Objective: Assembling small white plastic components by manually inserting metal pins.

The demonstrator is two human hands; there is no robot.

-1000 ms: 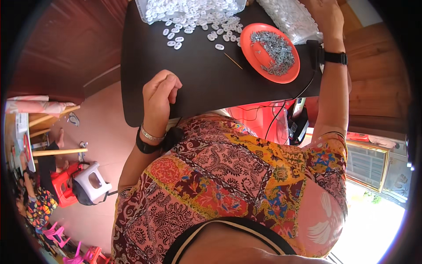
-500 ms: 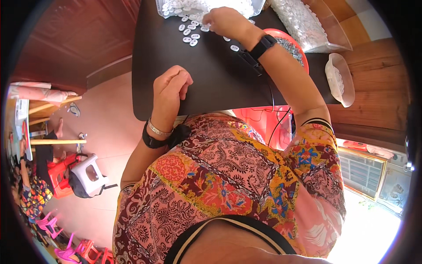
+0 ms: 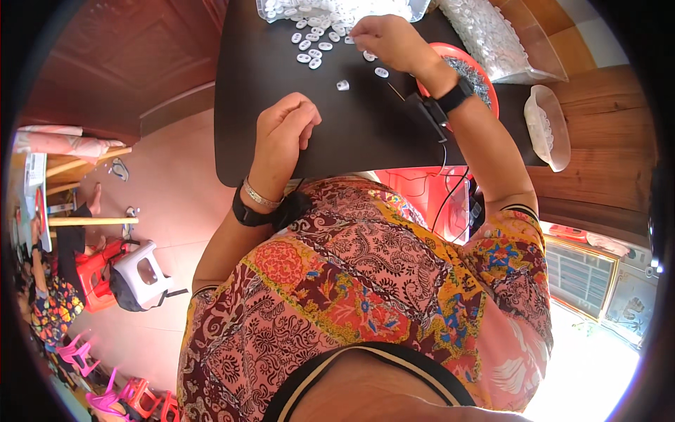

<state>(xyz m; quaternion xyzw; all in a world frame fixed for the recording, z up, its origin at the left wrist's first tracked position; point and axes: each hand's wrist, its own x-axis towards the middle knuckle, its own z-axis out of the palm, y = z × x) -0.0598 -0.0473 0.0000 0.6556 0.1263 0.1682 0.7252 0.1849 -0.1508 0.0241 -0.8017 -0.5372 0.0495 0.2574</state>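
Many small white oval pieces with two dark holes (image 3: 304, 58) lie scattered on the dark table (image 3: 281, 77), spilling from a clear tub (image 3: 264, 15) heaped with them. My right hand (image 3: 394, 43) reaches over the spill, fingers bent down and thumb drawn in, with the fingertips at one white piece (image 3: 349, 40). Closer to me, my left hand (image 3: 285, 130) is curled above the table, fingers folded against the thumb; anything inside it is hidden. A single small white piece with a metallic-looking part (image 3: 342, 86) lies between the hands.
An orange-red bowl of small grey metal parts (image 3: 472, 77) sits beside my right wrist. Behind it is a clear bag of white pieces (image 3: 485, 39). A shallow clear dish (image 3: 548, 133) stands at the right edge. A black cable (image 3: 444, 204) hangs below the table.
A small white piece now lies on bare table between my hands. My right hand has shifted slightly right at the spill. My left hand has moved a little right and away from me.
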